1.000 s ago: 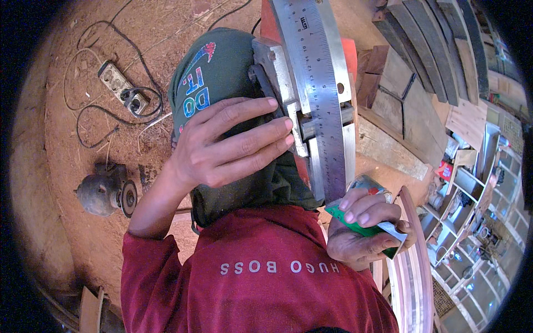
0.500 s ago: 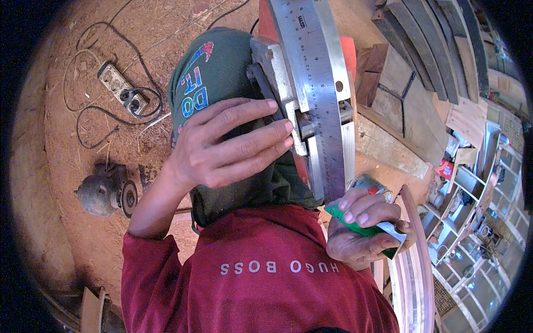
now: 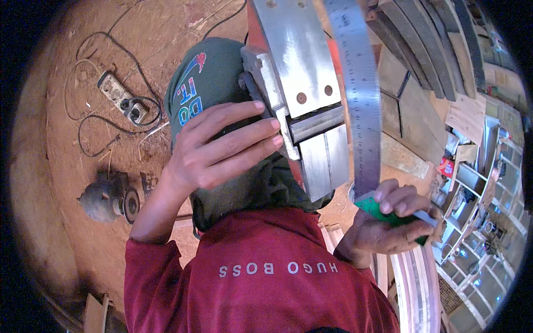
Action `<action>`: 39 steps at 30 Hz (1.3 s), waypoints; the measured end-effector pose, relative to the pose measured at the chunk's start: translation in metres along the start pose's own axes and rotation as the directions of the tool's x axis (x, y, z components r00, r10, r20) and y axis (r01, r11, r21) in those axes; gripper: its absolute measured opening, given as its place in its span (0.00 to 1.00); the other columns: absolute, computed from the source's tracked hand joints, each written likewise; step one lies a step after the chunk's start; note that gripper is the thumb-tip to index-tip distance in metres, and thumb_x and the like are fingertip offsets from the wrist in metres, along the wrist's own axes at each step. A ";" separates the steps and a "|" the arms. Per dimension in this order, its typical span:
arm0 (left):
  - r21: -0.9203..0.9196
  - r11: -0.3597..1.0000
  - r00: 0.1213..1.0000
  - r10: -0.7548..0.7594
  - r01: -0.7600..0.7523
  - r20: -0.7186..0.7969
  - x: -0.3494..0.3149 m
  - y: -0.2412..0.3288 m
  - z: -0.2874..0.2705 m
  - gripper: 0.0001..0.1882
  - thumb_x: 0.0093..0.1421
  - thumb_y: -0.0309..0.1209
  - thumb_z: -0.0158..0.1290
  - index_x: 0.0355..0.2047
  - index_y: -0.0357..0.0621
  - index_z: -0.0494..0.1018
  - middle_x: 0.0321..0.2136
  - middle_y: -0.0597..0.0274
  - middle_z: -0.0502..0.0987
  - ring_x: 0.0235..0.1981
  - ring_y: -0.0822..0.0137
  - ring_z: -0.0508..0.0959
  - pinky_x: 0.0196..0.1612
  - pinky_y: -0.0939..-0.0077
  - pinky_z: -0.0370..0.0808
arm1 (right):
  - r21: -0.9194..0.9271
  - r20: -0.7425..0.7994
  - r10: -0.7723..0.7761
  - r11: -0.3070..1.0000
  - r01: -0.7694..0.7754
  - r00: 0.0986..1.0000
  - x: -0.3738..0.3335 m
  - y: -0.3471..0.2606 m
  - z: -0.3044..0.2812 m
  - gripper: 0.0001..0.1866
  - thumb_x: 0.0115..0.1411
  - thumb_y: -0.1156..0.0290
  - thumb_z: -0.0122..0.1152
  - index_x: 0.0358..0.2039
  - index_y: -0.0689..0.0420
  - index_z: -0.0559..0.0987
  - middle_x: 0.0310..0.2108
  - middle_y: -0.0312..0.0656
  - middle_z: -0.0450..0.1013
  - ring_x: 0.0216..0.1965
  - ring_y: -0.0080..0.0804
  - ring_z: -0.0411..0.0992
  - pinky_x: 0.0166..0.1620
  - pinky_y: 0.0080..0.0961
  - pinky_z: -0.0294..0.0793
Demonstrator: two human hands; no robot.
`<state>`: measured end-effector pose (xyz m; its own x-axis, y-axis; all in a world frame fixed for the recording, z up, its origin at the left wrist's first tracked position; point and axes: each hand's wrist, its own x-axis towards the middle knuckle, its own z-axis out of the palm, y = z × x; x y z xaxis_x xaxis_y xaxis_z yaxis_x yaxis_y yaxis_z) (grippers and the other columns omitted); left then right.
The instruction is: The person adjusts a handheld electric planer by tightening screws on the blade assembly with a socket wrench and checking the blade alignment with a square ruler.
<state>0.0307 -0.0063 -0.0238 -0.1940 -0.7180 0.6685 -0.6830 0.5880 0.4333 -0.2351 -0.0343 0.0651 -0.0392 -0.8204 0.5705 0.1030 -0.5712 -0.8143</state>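
An electric hand planer [image 3: 302, 61] lies sole up across my lap, showing its shiny metal plates and the cutter drum between them. My left hand [image 3: 216, 147] holds its left side, fingers extended and fingertips on the metal edge; the thumb is hidden. In my right hand [image 3: 375, 236] is the green handle of a try square [image 3: 363, 111], gripped between fingers and thumb. The square's long steel ruled blade points away from me, just to the right of the planer. It looks raised off the sole.
On the dirt floor at left are a power strip [image 3: 119, 94] with looped cables and a dark grinder [image 3: 105, 197] with a disc. Curved timbers [image 3: 425, 50] are stacked at far right, with boards beside them. Laminated curved wood [image 3: 413, 288] stands at lower right, near cluttered shelves [image 3: 466, 188].
The square has moved right, off the planer's sole, uncovering the cutter drum and screws. My right hand has shifted right with it. My left hand keeps its hold.
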 end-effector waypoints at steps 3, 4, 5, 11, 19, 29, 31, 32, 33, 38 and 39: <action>0.003 1.000 0.999 -0.016 0.016 0.034 0.000 0.002 -0.002 0.19 0.50 0.24 0.63 0.45 0.49 0.84 0.49 0.64 0.83 0.53 0.54 0.81 0.51 0.64 0.81 | -0.160 0.018 0.071 0.985 -0.067 0.997 0.000 0.003 0.001 0.15 0.76 0.52 0.43 0.52 0.47 0.62 0.29 0.39 0.68 0.22 0.29 0.70 0.23 0.30 0.78; 0.004 1.000 0.999 -0.013 0.013 0.033 0.001 0.001 -0.001 0.19 0.50 0.24 0.63 0.45 0.49 0.84 0.49 0.64 0.83 0.53 0.54 0.81 0.51 0.64 0.81 | -0.159 0.017 0.068 0.985 -0.064 0.998 0.000 0.004 0.000 0.15 0.76 0.52 0.43 0.52 0.47 0.62 0.29 0.39 0.68 0.22 0.29 0.70 0.23 0.30 0.78; 0.024 1.000 1.000 0.014 -0.014 0.028 0.003 0.000 -0.002 0.17 0.51 0.26 0.62 0.43 0.48 0.84 0.48 0.64 0.83 0.51 0.55 0.81 0.49 0.65 0.82 | -0.130 0.067 0.058 0.990 -0.049 0.996 0.000 0.006 -0.001 0.18 0.76 0.53 0.43 0.56 0.51 0.65 0.29 0.38 0.67 0.23 0.27 0.68 0.25 0.29 0.74; 0.048 0.998 0.999 0.046 -0.045 -0.006 0.003 0.000 0.001 0.16 0.52 0.28 0.62 0.42 0.47 0.84 0.47 0.63 0.83 0.48 0.55 0.82 0.46 0.65 0.84 | -0.064 0.134 0.081 0.995 -0.073 0.988 0.002 0.010 -0.009 0.22 0.76 0.54 0.45 0.62 0.54 0.68 0.30 0.37 0.66 0.24 0.27 0.66 0.27 0.28 0.69; 0.044 0.998 0.999 0.036 -0.036 0.001 0.001 0.000 0.002 0.16 0.52 0.28 0.62 0.43 0.47 0.84 0.47 0.63 0.83 0.49 0.55 0.82 0.46 0.66 0.84 | -0.138 -0.008 0.113 0.984 -0.113 0.994 -0.003 0.012 -0.003 0.13 0.75 0.51 0.46 0.48 0.45 0.61 0.29 0.38 0.68 0.22 0.28 0.69 0.24 0.30 0.76; 0.042 0.999 1.000 0.020 -0.020 0.013 0.003 0.001 0.000 0.17 0.51 0.28 0.61 0.43 0.47 0.85 0.47 0.63 0.83 0.50 0.56 0.82 0.46 0.66 0.83 | -0.092 0.118 0.079 0.993 -0.068 0.990 -0.007 0.019 -0.009 0.21 0.76 0.49 0.41 0.57 0.49 0.70 0.30 0.35 0.66 0.25 0.26 0.66 0.29 0.29 0.72; 0.037 0.999 1.000 0.015 -0.016 0.014 0.003 0.002 0.000 0.17 0.51 0.28 0.61 0.43 0.47 0.85 0.48 0.63 0.83 0.50 0.56 0.82 0.46 0.66 0.83 | -0.087 0.103 0.089 0.993 -0.080 0.991 -0.008 0.020 -0.010 0.20 0.76 0.48 0.41 0.55 0.49 0.70 0.30 0.35 0.66 0.25 0.26 0.66 0.28 0.28 0.72; 0.037 0.999 1.000 0.012 -0.013 0.016 0.003 0.002 -0.001 0.17 0.51 0.28 0.61 0.43 0.47 0.85 0.48 0.63 0.83 0.50 0.56 0.82 0.45 0.66 0.83 | -0.091 0.101 0.081 0.993 -0.072 0.992 -0.008 0.020 -0.008 0.21 0.76 0.48 0.41 0.57 0.48 0.69 0.30 0.35 0.66 0.25 0.26 0.67 0.29 0.29 0.72; 0.038 0.999 1.000 0.010 -0.010 0.019 0.004 0.002 -0.001 0.17 0.51 0.28 0.61 0.43 0.47 0.85 0.48 0.63 0.83 0.49 0.56 0.82 0.45 0.67 0.83 | -0.096 0.100 0.072 0.993 -0.063 0.992 -0.009 0.020 -0.008 0.21 0.76 0.48 0.41 0.58 0.48 0.69 0.30 0.35 0.66 0.25 0.26 0.67 0.29 0.29 0.72; 0.040 0.999 1.000 0.016 -0.017 0.019 0.003 0.001 0.000 0.17 0.52 0.28 0.61 0.44 0.47 0.84 0.48 0.63 0.83 0.49 0.56 0.82 0.45 0.67 0.83 | -0.096 0.090 0.085 0.992 -0.077 0.992 -0.010 0.022 -0.012 0.17 0.76 0.50 0.42 0.58 0.42 0.64 0.30 0.37 0.68 0.24 0.27 0.68 0.27 0.31 0.74; 0.042 0.999 1.000 0.020 -0.020 0.016 0.002 0.001 0.000 0.18 0.52 0.28 0.61 0.44 0.47 0.84 0.48 0.63 0.83 0.49 0.56 0.82 0.45 0.67 0.83 | -0.065 0.139 0.065 0.996 -0.057 0.988 -0.010 0.022 -0.012 0.22 0.76 0.49 0.41 0.63 0.45 0.67 0.30 0.34 0.67 0.26 0.26 0.67 0.30 0.30 0.72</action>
<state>0.0296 -0.0075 -0.0217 -0.2182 -0.7120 0.6674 -0.7079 0.5862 0.3940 -0.2447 -0.0395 0.0401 0.1062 -0.8442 0.5254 0.0403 -0.5243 -0.8506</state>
